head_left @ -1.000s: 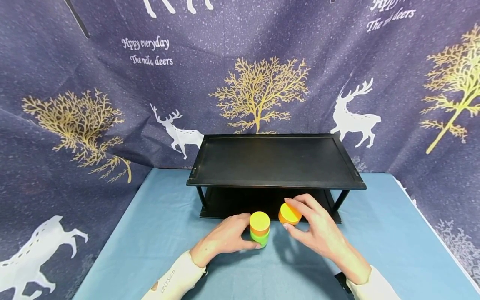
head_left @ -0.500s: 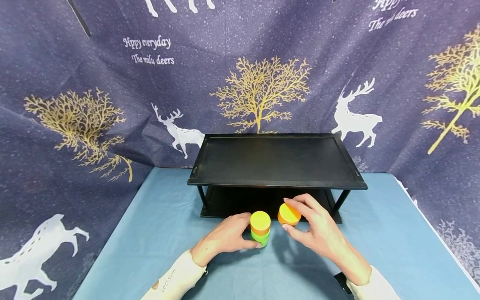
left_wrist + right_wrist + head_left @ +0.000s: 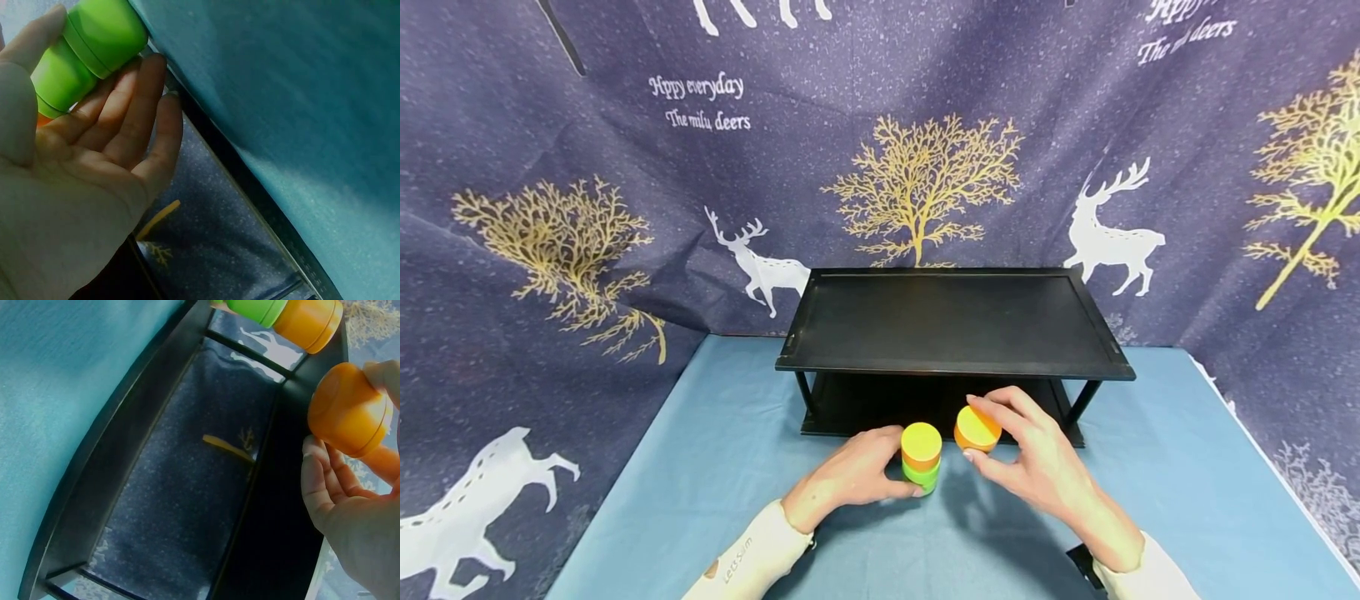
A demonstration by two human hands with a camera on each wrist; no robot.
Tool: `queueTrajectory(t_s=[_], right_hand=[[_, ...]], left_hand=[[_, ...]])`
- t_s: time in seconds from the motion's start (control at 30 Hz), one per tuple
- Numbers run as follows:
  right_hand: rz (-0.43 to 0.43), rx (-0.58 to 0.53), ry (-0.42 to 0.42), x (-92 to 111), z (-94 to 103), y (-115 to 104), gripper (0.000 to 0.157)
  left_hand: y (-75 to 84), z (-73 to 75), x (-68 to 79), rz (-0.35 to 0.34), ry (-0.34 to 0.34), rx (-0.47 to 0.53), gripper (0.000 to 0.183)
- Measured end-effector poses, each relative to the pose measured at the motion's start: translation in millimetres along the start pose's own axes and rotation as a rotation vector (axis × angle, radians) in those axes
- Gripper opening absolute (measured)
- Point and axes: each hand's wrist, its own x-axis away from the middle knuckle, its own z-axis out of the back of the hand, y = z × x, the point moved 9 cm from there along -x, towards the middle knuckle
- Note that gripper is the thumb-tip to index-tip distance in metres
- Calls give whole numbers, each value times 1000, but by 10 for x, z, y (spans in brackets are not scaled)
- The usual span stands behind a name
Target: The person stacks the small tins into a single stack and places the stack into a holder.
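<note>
My left hand point(image 3: 861, 468) grips an upright stack in front of the shelf, thumb on the near side. At its bottom is a green round jar-like piece point(image 3: 922, 477); an orange one with a flat yellowish top point(image 3: 921, 443) sits on it. In the left wrist view the green part point(image 3: 106, 37) shows two rounded sections; whether these are separate pieces I cannot tell. To the right, my right hand point(image 3: 1033, 454) pinches a second orange jar-like piece point(image 3: 977, 429) between thumb and fingers, raised and tilted. A seam rings this orange piece point(image 3: 347, 409) in the right wrist view.
A black two-tier shelf point(image 3: 951, 325) stands just behind both hands, its upper board overhanging the lower board point(image 3: 868, 408). Blue cloth point(image 3: 715, 433) covers the table. Dark printed fabric point(image 3: 820, 158) hangs behind and at both sides.
</note>
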Motion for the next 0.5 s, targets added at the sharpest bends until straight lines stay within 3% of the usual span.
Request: queueTrajectory(t_s=[0.5], right_hand=[[19,-15,8,-46,27,-64,70]], left_hand=[[11,5,0,-10,0,1,64]])
